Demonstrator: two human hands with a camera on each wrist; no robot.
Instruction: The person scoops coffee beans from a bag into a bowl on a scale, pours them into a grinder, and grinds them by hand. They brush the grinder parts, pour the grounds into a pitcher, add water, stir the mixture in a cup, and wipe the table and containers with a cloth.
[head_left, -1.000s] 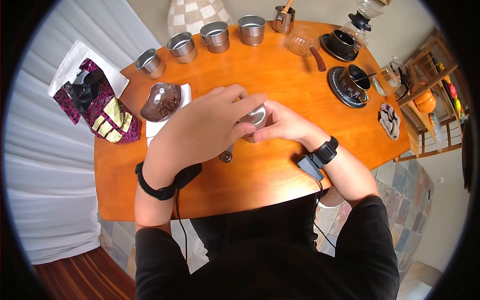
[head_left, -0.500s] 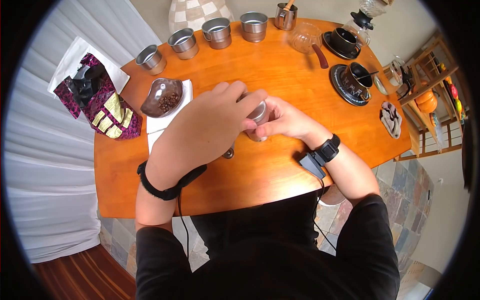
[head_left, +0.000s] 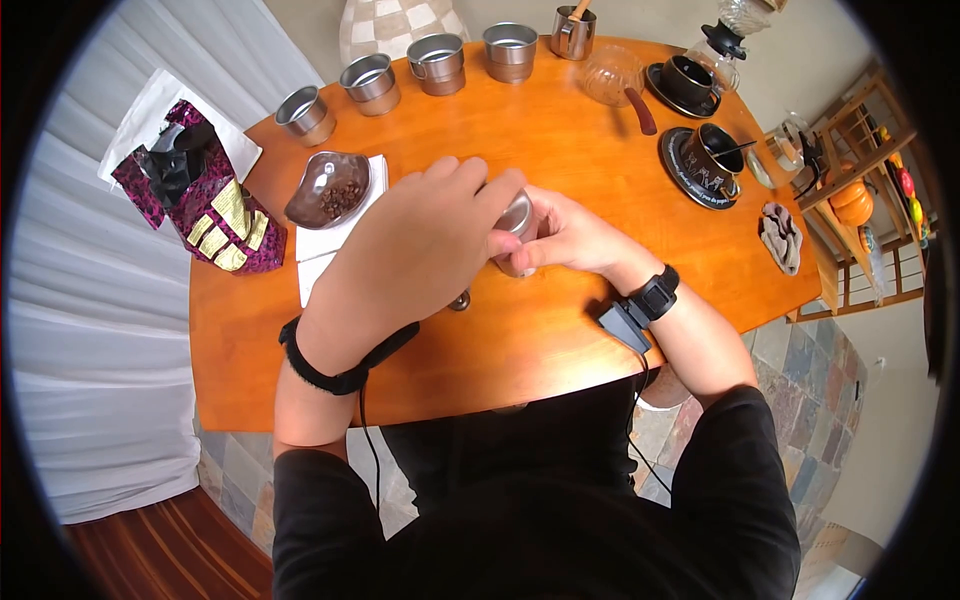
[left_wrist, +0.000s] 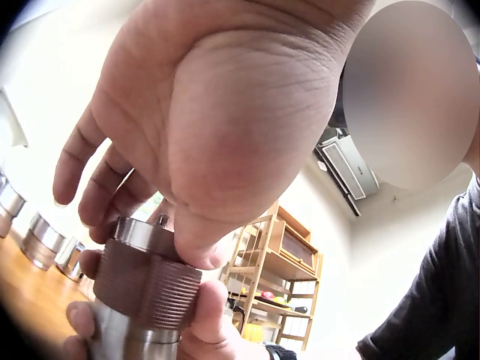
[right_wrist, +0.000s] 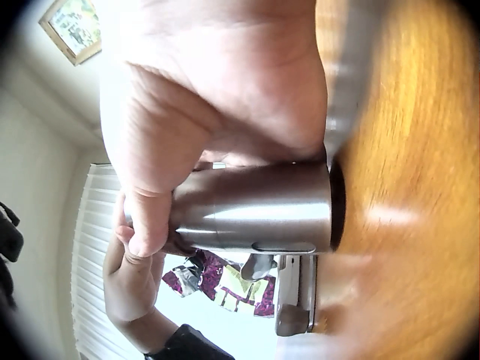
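Grips a metal grinder (right_wrist: 251,208) over the table (head_left: 590,140) with right hand (head_left: 572,233) around its body and left hand (head_left: 420,238) pinching its top, near a knobbed handle (right_wrist: 293,319), with bowl (head_left: 310,195) and bag (head_left: 205,200) leftward. Has steel cups (head_left: 437,76) along the far edge, bare wood by the near edge, white curtain (head_left: 110,340) at left.

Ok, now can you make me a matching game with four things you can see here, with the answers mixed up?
Things:
1. Steel cylinder with a ribbed brown band
2. Shiny brown bowl with a wavy rim
3. Purple and black patterned bag
4. Crumpled greyish cloth

Clues:
A. Has yellow labels on it
B. Lies by the right-hand edge of the orange-brown wooden table
C. Gripped by the right hand
D. Has small dark brown beans inside

Right pairs: 1-C, 2-D, 3-A, 4-B
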